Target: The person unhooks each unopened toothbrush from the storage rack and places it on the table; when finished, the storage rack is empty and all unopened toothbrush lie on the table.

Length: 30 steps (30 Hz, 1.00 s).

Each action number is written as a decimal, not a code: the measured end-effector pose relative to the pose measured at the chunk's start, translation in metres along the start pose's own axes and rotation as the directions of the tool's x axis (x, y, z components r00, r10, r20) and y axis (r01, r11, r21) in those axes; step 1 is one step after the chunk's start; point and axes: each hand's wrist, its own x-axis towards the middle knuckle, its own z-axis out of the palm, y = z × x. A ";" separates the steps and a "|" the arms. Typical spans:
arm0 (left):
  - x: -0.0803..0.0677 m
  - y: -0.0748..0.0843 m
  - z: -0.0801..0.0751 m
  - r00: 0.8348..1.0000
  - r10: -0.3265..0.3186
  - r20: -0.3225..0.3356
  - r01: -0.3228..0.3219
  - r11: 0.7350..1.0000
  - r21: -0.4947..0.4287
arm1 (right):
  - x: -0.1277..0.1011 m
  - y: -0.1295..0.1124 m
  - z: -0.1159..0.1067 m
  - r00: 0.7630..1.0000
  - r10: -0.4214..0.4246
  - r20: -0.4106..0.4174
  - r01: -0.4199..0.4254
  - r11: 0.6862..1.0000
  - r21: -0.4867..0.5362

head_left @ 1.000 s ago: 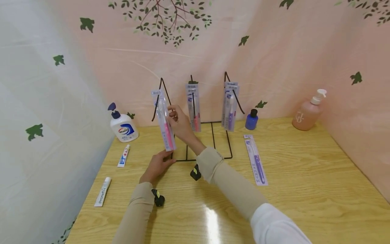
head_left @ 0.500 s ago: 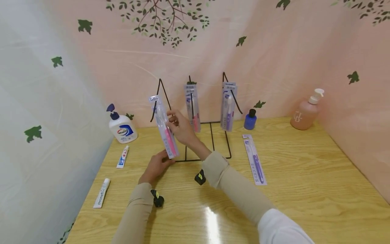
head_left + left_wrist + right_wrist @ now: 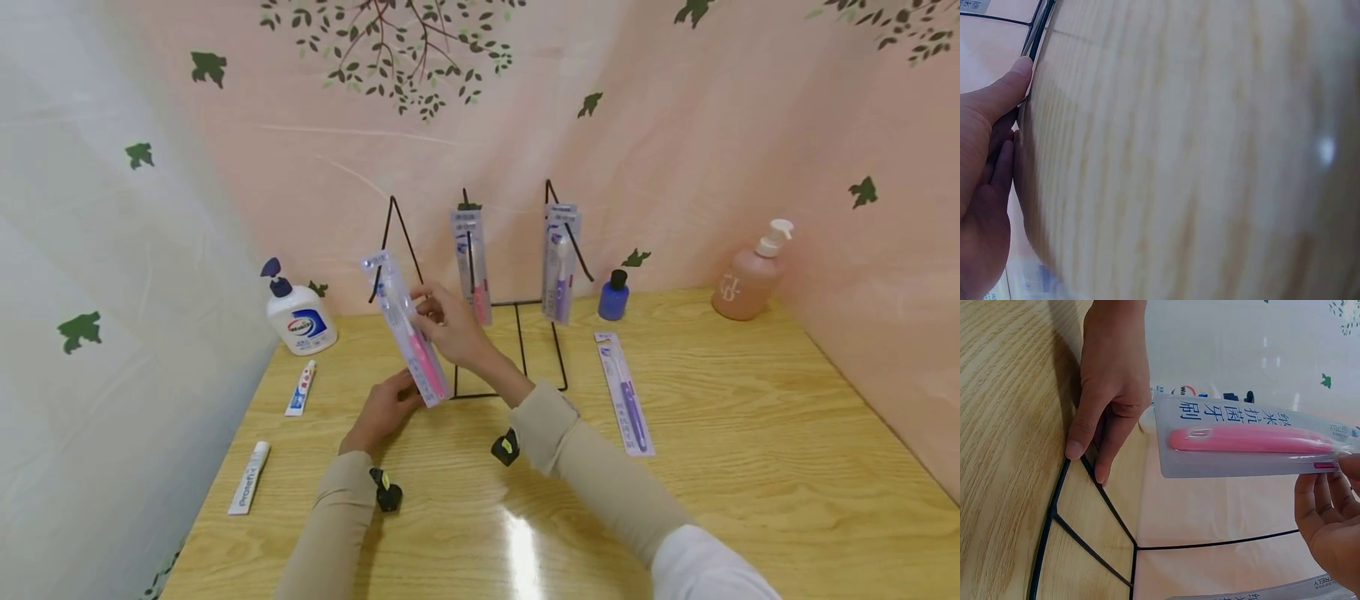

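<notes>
A: Hand status?

B: Right hand (image 3: 448, 327) pinches the pink toothbrush pack (image 3: 408, 331) at mid-length, tilted, in the air in front of the wire display rack (image 3: 517, 333), off its left hook. Left hand (image 3: 382, 408) rests on the table (image 3: 750, 433), thumb and fingertips pressed on the rack's base wire, fingers fairly straight.

A: Anything else on the rack?

B: Two packs hang: pink one (image 3: 471, 265) on the middle hook, purple one (image 3: 558, 262) on the right. Another purple pack (image 3: 624, 393) lies flat on the table to the right.
</notes>
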 end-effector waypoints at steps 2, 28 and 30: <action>0.000 0.001 0.000 1.000 -0.007 0.001 0.007 1.000 0.013 | -0.003 -0.001 -0.001 1.000 0.010 0.018 -0.010 1.000 -0.002; 0.000 0.005 -0.002 0.996 -0.088 0.018 0.089 0.994 -0.064 | -0.031 -0.014 -0.007 0.991 -0.037 0.126 0.043 0.998 -0.047; 0.000 0.004 -0.001 0.996 -0.087 0.021 0.089 0.994 -0.070 | -0.033 -0.015 -0.007 0.990 -0.039 0.133 0.046 0.998 -0.046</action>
